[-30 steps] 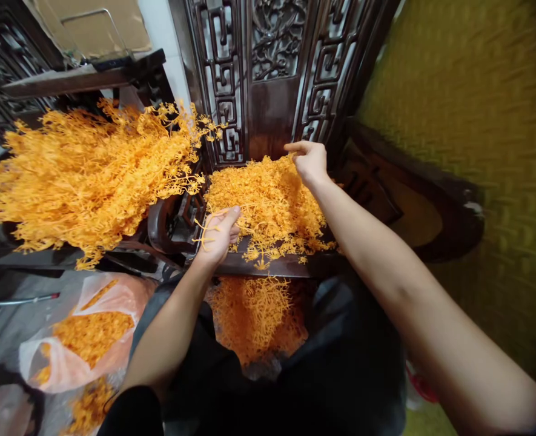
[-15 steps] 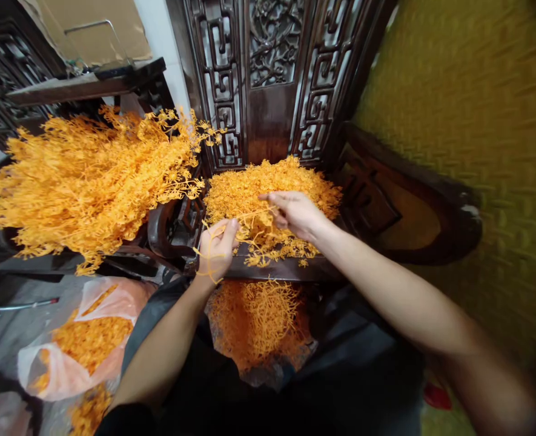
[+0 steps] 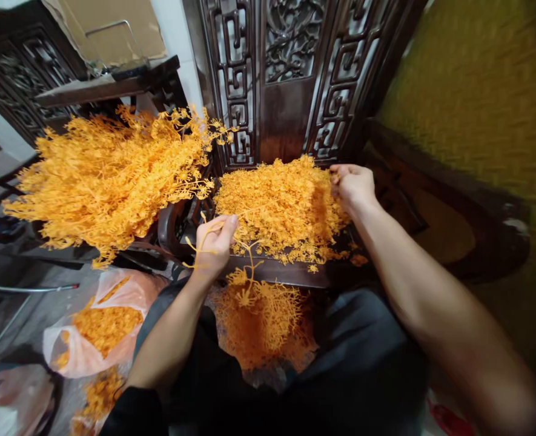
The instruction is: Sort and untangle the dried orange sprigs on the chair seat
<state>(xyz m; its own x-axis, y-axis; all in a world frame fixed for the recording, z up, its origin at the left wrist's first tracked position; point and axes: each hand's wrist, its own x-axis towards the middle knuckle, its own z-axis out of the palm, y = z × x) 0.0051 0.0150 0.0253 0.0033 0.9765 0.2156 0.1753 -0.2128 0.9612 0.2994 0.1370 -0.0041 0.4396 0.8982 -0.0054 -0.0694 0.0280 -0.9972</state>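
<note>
My left hand (image 3: 212, 243) is closed around a small bunch of thin orange plastic sprigs (image 3: 244, 284) whose tips hang down over the seat's front edge. A heap of loose orange sprigs (image 3: 280, 206) covers the dark wooden chair seat (image 3: 295, 275). At the heap's right edge my right hand (image 3: 353, 186) is curled, its fingers pinching into the sprigs. More orange sprigs (image 3: 261, 324) lie in my lap below the seat edge.
A big bundle of orange branches (image 3: 108, 175) rests on the neighbouring chair to the left. An orange plastic bag (image 3: 99, 330) of sprigs lies on the floor at lower left. The carved chair back (image 3: 290, 79) stands behind; a yellow-green textured wall (image 3: 476, 91) is right.
My right hand moved from the middle of the heap near my left hand out to the heap's right edge. A sprig now dangles from my left hand. The view shifted slightly.
</note>
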